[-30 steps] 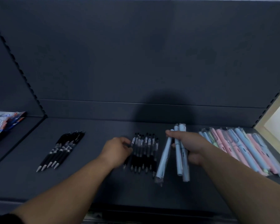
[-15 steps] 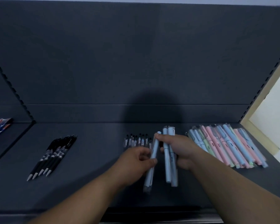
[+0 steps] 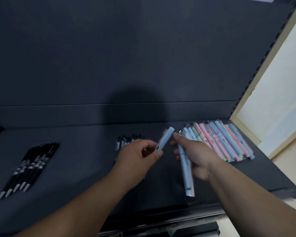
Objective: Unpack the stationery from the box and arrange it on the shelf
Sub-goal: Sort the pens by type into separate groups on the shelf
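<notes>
Pinching one pale-blue pen (image 3: 164,140) by its lower end in the left hand (image 3: 137,156), grip closed on it, cap end tilted up and right, clear of the shelf (image 3: 75,151). Grasping a small bundle of wrapped pens (image 3: 186,175) in the right hand (image 3: 196,158), grip curled round them, ends pointing toward the front edge. Probably kept there as stock, to be fed across singly. Lying side by side just right of that hand: pastel row (image 3: 229,142), likely destination for matching colours. Partly hidden behind the left hand: short black pens (image 3: 126,140). Well apart at left: longer black pens (image 3: 32,165). Evidently grouped by kind. Box not in view.
</notes>
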`<action>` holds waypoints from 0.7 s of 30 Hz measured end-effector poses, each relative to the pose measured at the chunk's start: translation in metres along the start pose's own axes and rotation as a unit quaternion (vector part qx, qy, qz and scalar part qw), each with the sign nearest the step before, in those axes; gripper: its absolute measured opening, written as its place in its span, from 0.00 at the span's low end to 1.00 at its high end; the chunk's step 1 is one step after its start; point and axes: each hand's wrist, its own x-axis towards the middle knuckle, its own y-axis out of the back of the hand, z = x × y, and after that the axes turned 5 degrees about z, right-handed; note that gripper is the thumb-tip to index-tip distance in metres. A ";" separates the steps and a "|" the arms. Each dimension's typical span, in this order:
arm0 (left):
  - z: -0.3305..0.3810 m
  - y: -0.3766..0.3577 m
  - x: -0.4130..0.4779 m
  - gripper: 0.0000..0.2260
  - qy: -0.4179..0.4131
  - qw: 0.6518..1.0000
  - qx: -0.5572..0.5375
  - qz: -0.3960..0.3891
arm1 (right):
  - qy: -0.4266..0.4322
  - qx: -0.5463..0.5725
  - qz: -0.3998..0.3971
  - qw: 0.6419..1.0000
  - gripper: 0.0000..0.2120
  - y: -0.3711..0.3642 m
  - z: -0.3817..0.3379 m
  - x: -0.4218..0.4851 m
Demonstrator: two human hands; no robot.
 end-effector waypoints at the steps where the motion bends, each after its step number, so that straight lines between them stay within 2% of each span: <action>1: 0.002 -0.003 0.000 0.03 -0.014 1.000 0.016 -0.003 | 0.004 -0.011 0.008 1.000 0.16 0.005 0.000 0.000; 6: 0.018 -0.028 0.006 0.06 -0.071 0.994 0.080 -0.016 | 0.032 -0.072 0.042 0.996 0.13 0.040 -0.011 0.011; 9: 0.029 -0.048 0.012 0.07 -0.081 0.994 0.069 -0.016 | 0.048 -0.104 0.041 0.993 0.15 0.070 -0.026 0.024; 13: 0.041 -0.088 0.025 0.09 -0.113 0.991 0.066 0.008 | 0.071 -0.184 0.038 0.980 0.17 0.115 -0.047 0.046; 16: 0.045 -0.123 0.043 0.07 -0.161 0.981 0.103 0.039 | 0.098 -0.211 0.029 0.972 0.17 0.141 -0.062 0.064; 18: 0.045 -0.144 0.052 0.10 -0.170 0.975 0.143 0.029 | 0.108 -0.232 0.014 0.967 0.22 0.153 -0.070 0.076; 21: 0.045 -0.166 0.052 0.14 -0.135 0.972 0.191 0.000 | 0.115 -0.254 -0.015 0.960 0.33 0.161 -0.075 0.103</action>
